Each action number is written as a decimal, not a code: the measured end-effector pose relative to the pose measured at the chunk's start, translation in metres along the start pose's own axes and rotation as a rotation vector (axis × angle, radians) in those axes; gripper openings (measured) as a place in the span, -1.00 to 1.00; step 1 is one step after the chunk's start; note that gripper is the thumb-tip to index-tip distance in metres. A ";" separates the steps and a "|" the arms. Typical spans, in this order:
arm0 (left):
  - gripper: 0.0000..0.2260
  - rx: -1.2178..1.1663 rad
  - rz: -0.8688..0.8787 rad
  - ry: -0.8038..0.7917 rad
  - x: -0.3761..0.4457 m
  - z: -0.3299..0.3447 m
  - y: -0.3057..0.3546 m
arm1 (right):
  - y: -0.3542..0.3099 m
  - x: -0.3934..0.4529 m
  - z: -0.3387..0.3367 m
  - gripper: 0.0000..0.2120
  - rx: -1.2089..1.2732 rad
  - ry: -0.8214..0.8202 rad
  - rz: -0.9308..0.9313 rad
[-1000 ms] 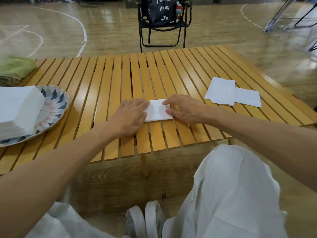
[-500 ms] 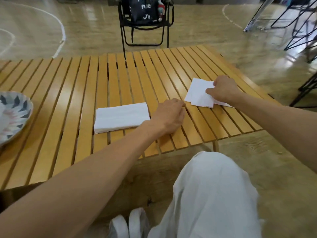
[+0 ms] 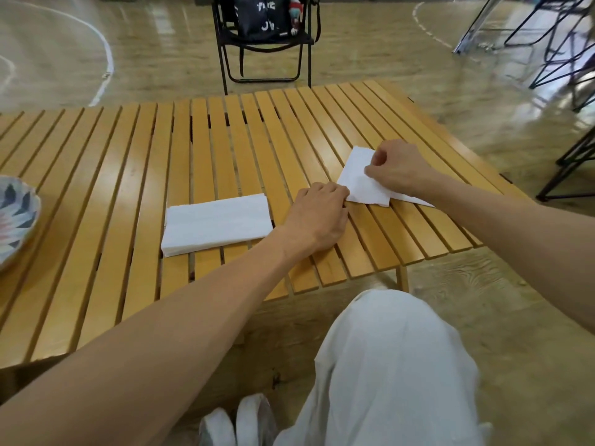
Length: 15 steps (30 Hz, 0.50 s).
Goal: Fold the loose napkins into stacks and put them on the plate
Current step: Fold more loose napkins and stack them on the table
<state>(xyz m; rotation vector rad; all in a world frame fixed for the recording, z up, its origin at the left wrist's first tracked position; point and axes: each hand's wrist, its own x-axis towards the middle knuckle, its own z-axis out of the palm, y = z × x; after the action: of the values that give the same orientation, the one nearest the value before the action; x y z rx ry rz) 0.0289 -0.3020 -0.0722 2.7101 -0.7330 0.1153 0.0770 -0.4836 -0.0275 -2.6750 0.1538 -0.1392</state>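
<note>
Gone from the folded napkin since 1 second ago: both hands, which then pressed it flat near the front edge of the tabletop. Left lying there now, untouched, a neat white rectangle of several layers, not yet carried to the plate. Reached out over the last second toward the right edge, where the loose napkins lie, at least 2 sheets overlapping. Right hand now on top of them, fingers curled, thumb and fingertips seemingly pinching the upper sheet's far edge. Left hand knuckles up just beside the pile's near corner, fingers curled under and touching its edge; cannot tell whether any paper is actually pinched there. Likely meaning: 1 fold finished and the next sheet being picked up, so more folding ahead before anything moves to the plate. Only a sliver of the patterned plate visible at the left edge of the tabletop, its contents out of view.

Tabletop of yellow wooden slats with narrow gaps between them. Beyond the far edge, a black folding chair with a dark bag on the seat. Glossy wooden sports floor with white court lines all round, black metal frames at the far right.
</note>
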 end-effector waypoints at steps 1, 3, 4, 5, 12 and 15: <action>-0.68 -0.001 -0.001 0.007 -0.001 -0.001 -0.001 | -0.001 -0.003 0.001 -0.81 -0.006 -0.038 -0.060; -0.68 -0.019 -0.016 0.023 -0.003 -0.002 -0.003 | 0.001 -0.005 0.004 -0.72 -0.016 -0.048 -0.118; -0.68 -0.038 -0.029 0.036 -0.003 -0.002 -0.004 | 0.002 -0.004 0.005 -0.70 -0.019 -0.014 -0.115; -0.69 -0.065 -0.045 0.054 -0.003 -0.003 -0.004 | 0.004 -0.003 0.005 -0.68 -0.025 0.026 -0.094; -0.65 -0.140 -0.255 0.107 0.011 -0.008 0.011 | 0.014 -0.003 -0.004 -0.50 -0.144 0.020 0.144; -0.72 -0.120 -0.332 0.138 0.019 -0.004 0.019 | 0.022 -0.006 -0.006 -0.52 -0.165 -0.038 0.164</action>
<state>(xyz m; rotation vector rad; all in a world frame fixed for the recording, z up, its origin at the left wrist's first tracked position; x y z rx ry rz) 0.0359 -0.3251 -0.0597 2.6343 -0.2366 0.1711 0.0682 -0.5055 -0.0324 -2.8122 0.3873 -0.0245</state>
